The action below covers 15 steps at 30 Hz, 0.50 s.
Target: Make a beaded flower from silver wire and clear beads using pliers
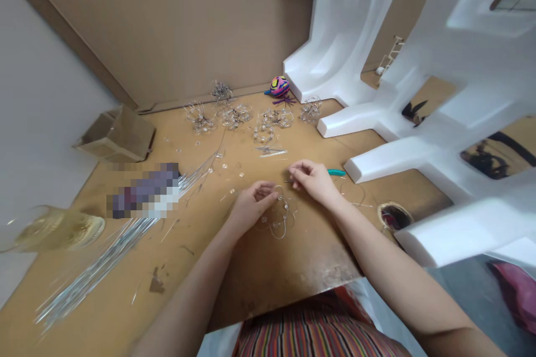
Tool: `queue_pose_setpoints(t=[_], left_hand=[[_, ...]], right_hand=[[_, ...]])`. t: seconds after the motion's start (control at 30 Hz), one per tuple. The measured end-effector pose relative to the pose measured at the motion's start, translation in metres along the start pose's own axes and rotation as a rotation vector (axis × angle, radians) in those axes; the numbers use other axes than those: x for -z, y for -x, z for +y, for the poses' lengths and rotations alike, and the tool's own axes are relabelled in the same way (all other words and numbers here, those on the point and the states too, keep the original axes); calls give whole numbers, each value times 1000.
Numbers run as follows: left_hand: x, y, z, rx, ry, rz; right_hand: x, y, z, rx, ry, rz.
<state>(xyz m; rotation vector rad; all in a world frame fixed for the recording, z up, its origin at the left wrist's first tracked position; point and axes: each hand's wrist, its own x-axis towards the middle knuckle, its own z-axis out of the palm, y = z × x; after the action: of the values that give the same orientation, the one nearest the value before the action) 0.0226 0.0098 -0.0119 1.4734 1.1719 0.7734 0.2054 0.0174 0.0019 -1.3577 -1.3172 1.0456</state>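
Note:
My left hand [256, 202] has its fingers curled in, with thumb and fingertips at the upper left edge of a looped wire piece [278, 236] set with clear beads. The piece's thin loops hang just over the brown tabletop. To its upper right, my right hand [310, 178] is closed, thumb against fingertips. A short thin line, perhaps a wire end, shows by those fingertips, but what they pinch is too small to tell. Beside the right hand lies a tool with a teal handle [336, 172], partly hidden behind it.
Several similar wire pieces [237, 116] lie along the back. A bundle of straight wires [104, 259] runs along the left, near an open cardboard box [121, 136] and a glass jar [62, 227]. White plastic legs [385, 153] and a tape roll [393, 216] are at right.

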Motion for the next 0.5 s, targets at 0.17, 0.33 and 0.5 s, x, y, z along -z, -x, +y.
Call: queue_pose_setpoints(t=[0.17, 0.33, 0.5], left_hand=[[-6, 2, 4, 37, 52, 25], [-6, 2, 2, 63, 171, 106], [-4, 4, 3, 85, 375, 79]], right_hand=[[-7, 5, 13, 12, 112, -66], [-16, 10, 13, -9, 89, -184], [-17, 12, 3, -65, -27, -206]])
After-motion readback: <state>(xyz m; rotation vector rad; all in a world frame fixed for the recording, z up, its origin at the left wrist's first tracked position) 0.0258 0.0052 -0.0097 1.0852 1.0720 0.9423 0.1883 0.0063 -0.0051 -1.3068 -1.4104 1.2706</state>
